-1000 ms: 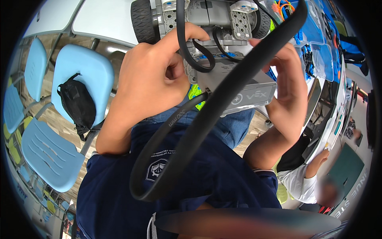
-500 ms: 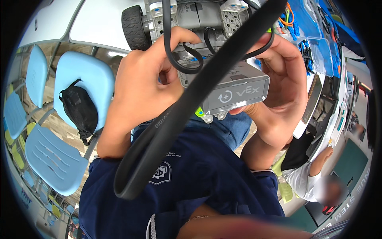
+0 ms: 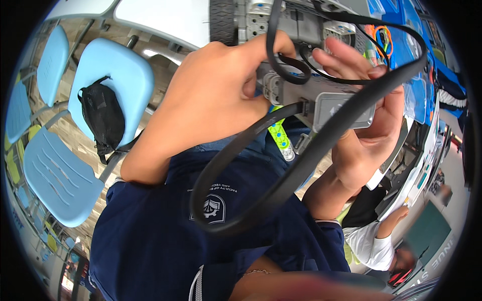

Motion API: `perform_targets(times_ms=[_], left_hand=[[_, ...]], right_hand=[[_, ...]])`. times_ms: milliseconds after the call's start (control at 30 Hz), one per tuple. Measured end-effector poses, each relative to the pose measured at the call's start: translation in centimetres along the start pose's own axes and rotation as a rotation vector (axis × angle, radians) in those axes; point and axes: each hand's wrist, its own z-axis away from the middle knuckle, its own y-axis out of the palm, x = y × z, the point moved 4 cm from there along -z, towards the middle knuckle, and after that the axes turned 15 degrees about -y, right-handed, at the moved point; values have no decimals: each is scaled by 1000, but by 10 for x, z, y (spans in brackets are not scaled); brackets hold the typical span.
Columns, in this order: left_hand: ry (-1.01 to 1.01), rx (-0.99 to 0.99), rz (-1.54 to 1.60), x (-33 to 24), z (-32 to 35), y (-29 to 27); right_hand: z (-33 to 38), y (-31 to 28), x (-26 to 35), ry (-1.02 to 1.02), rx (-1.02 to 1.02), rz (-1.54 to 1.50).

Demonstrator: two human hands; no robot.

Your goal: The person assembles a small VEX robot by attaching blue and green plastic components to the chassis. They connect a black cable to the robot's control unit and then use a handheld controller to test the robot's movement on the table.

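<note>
1. Two bare hands are seen, with one grey box (image 3: 329,108), one grey wheeled build (image 3: 296,25), one lime-green beam (image 3: 281,140) and four nearby blue chairs (image 3: 37,170).
2. The box is held up over the lap, just in front of the build; its pale, rounded end panel is crossed by a looped black cable (image 3: 243,140).
3. The left hand (image 3: 213,93) is closed in a grip on the build's left side.
4. The right hand (image 3: 369,113) is curled around the box's right end, fingers raised (whether the grip is tightened cannot be told).
5. The white surface (image 3: 163,17) is edged just beyond the left hand; floor (image 3: 161,75) is shown between that hand and the nearest chair.
</note>
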Motion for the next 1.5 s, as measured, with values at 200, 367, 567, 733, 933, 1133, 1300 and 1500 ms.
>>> perform_targets(times_ms=[200, 367, 567, 733, 933, 1133, 1300, 1500], left_hand=[[65, -66, -125, -7, 3, -4], [-8, -33, -91, -6, 4, -4], [37, -122, -68, -9, 3, -3], [16, -90, -171, -7, 2, -4], [84, -82, -222, -7, 3, -6], [46, -57, -175, -7, 6, -7], [50, -128, -187, -6, 4, -4], [-17, -58, -21, -2, 4, -2]], right_hand=[[4, 3, -4, -25, -59, 79], [2, 4, -4, 1, -77, -72], [4, -2, -5, 9, -74, -55], [10, -7, -6, 29, -106, -28], [9, -7, -9, -30, 7, -176], [9, -8, -8, -50, -17, -58], [-7, -4, -1, -141, 213, 401], [-9, 5, 9, -18, 384, 774]])
